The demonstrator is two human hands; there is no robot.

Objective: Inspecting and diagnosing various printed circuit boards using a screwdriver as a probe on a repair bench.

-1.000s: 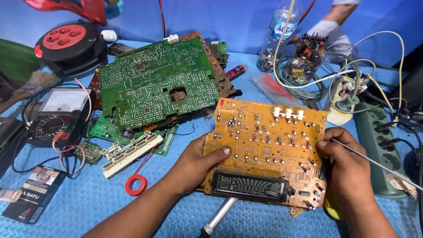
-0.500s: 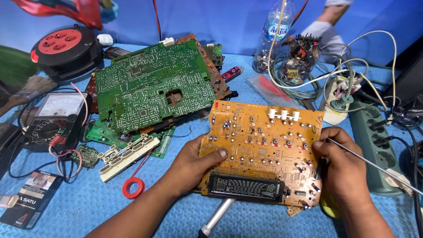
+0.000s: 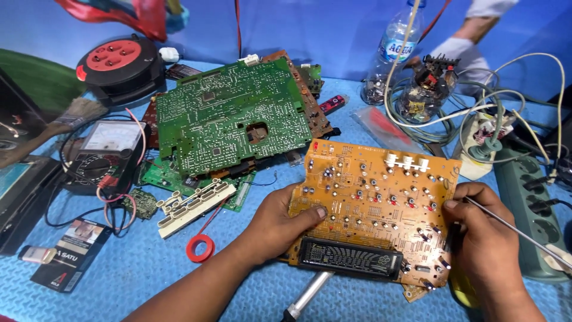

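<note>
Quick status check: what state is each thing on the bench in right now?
Orange board: tilted, held at both sides.
Left hand: gripping the board's left edge.
Right hand: on the right edge, holding a thin tool.
Green board: lying on other boards.
Bottle: upright.
Multimeter: lying flat, leads attached.

Just one view: the blue mat (image 3: 149,280) is seen from a head-worn camera, angled steeply down, pretty close, facing forward across the bench.
</note>
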